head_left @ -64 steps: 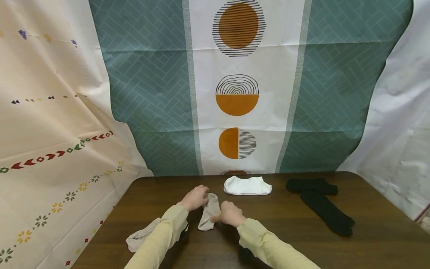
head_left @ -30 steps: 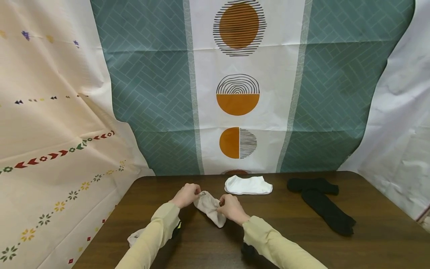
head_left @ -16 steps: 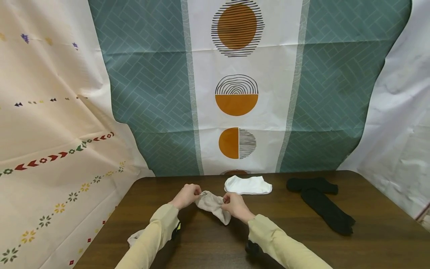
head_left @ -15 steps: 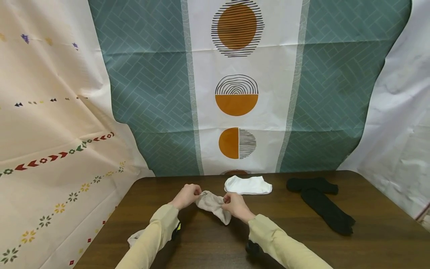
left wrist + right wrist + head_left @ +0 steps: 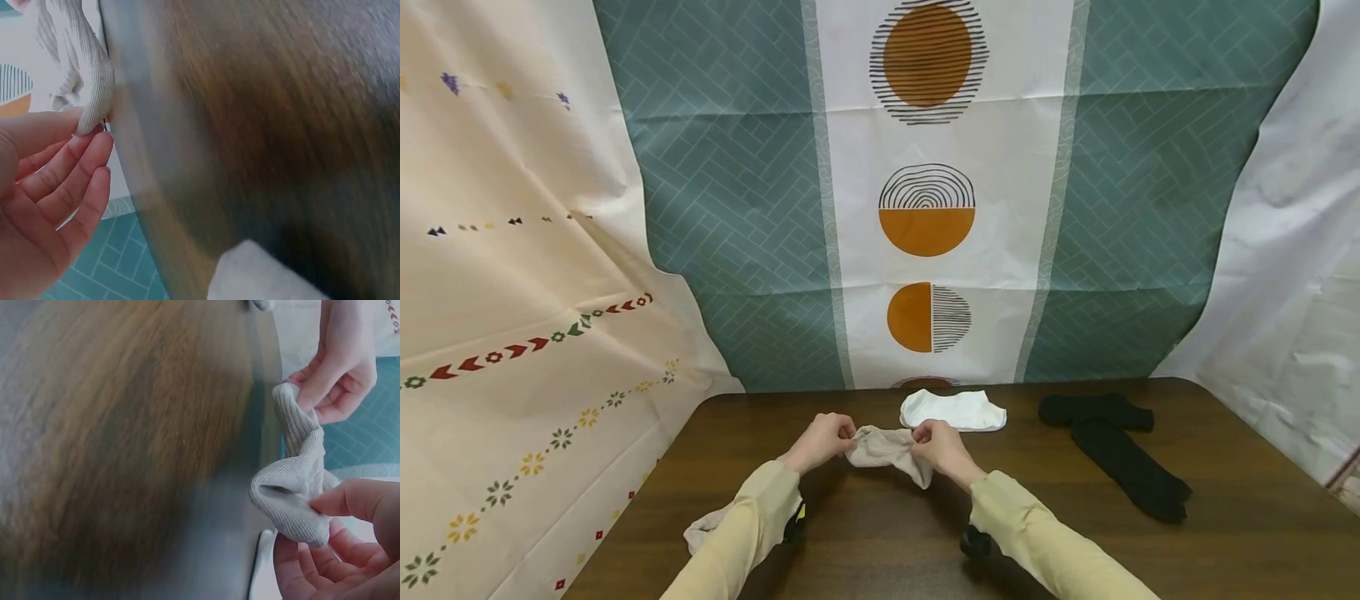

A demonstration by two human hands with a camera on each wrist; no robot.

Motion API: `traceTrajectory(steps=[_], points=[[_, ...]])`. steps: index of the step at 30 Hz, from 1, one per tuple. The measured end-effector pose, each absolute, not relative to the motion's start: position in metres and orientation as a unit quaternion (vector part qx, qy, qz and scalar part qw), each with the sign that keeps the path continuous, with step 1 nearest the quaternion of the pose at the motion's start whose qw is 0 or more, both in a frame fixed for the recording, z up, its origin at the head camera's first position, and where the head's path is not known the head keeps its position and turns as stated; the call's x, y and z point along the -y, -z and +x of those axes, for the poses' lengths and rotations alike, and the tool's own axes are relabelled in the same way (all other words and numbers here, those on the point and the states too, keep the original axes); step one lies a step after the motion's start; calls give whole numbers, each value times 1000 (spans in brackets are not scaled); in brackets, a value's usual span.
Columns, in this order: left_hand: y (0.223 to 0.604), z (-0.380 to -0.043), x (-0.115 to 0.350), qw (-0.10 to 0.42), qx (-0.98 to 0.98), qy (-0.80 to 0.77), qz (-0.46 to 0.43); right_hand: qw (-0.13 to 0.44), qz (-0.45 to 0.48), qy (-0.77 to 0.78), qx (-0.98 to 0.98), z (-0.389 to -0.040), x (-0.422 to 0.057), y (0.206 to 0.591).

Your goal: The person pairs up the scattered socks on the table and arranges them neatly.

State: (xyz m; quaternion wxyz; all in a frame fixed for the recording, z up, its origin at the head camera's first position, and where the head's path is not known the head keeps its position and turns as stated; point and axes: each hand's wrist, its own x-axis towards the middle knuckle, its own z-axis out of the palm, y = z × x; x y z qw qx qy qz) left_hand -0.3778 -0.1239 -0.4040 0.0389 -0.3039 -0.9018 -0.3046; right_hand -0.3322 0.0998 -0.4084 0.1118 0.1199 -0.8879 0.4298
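Note:
A beige ribbed sock [image 5: 886,448] is stretched sideways between my two hands, raised over the brown table. My left hand [image 5: 822,442] pinches its left end between thumb and index finger; in the left wrist view the other fingers of the left hand [image 5: 53,194] lie loosely below. With thumb and fingers, my right hand [image 5: 943,452] pinches the other end. The right wrist view shows the ribbed sock [image 5: 297,487] bunched, with a fold gaping by the right thumb. A second beige sock [image 5: 703,529] lies on the table, partly hidden by the left sleeve.
White ankle-length sock fabric [image 5: 953,411] lies flat at the table's back edge, just behind my right hand. Two black socks, one lying crosswise [image 5: 1093,412] and one slanting [image 5: 1131,471], overlap at the right. A patterned cloth [image 5: 925,333] hangs behind the table [image 5: 880,558].
The beige sock has come up from lying lengthwise to stretching sideways between both hands. My right hand has moved right and slightly away from me, and its end of the sock has risen.

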Motion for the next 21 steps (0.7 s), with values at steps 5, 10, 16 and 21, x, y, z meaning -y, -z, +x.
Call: traceTrajectory(steps=[5, 10, 16, 21], points=[[405, -377, 120, 29, 897, 317, -308, 106, 103, -432, 890, -333, -106, 407], [404, -375, 115, 12, 892, 332, -306, 99, 92, -434, 890, -332, -111, 405], [405, -375, 111, 16, 891, 330, -312, 98, 86, -436, 891, -331, -116, 404], [403, -373, 109, 10, 890, 333, -313, 92, 84, -443, 888, -331, -120, 403]])
